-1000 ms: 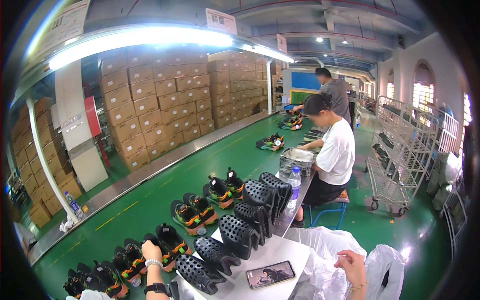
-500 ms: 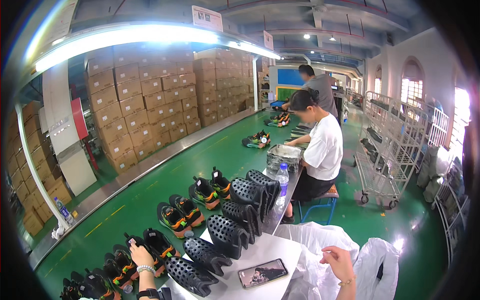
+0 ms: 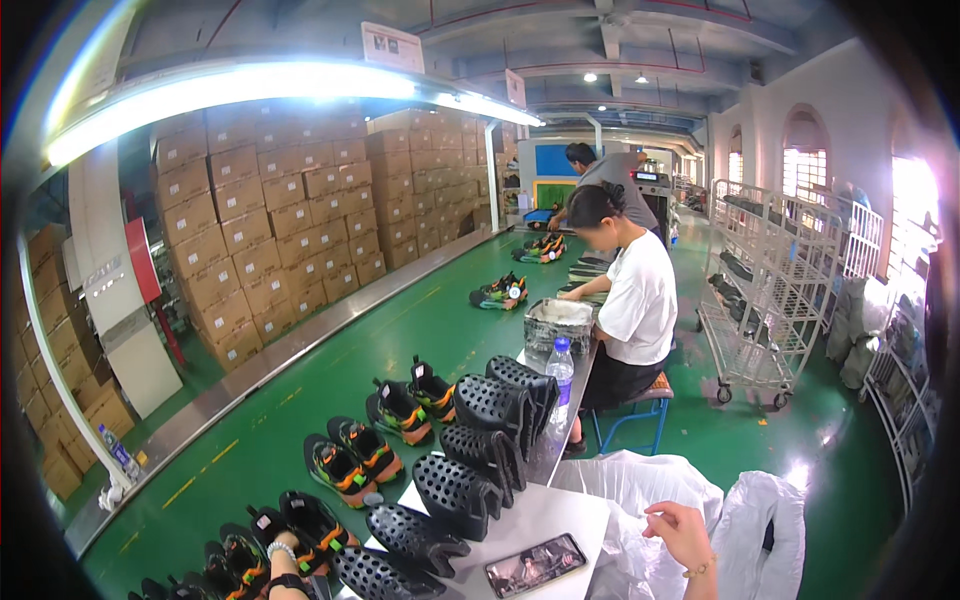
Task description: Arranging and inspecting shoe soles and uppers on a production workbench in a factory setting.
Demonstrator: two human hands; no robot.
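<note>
My left hand (image 3: 284, 555), with a pale beaded bracelet and a dark wristband, is at the opening of a black sneaker (image 3: 268, 528) with orange and green trim. Its fingers are partly hidden against the shoe and look closed on it. More such sneakers (image 3: 350, 462) stand in a row on the green belt. Beside the row, black perforated clog-shaped pieces (image 3: 450, 490) line a white board. My right hand (image 3: 682, 538) hovers over white plastic sheeting (image 3: 640, 490), fingers loosely curled and apart, holding nothing. A phone (image 3: 536, 566) lies on the white board (image 3: 585, 520).
A water bottle (image 3: 560, 375) and a wrapped bin (image 3: 558, 325) stand on the bench edge. A seated person (image 3: 640, 290) works beyond them, and another person (image 3: 615, 185) stands farther off. Wire trolleys (image 3: 765, 290) are on the right; stacked cartons (image 3: 270, 230) rise behind the belt.
The view has shifted, so the shoes and bench sit lower in the picture. My left hand stays at the same sneaker. The far person has stretched an arm out to the right.
</note>
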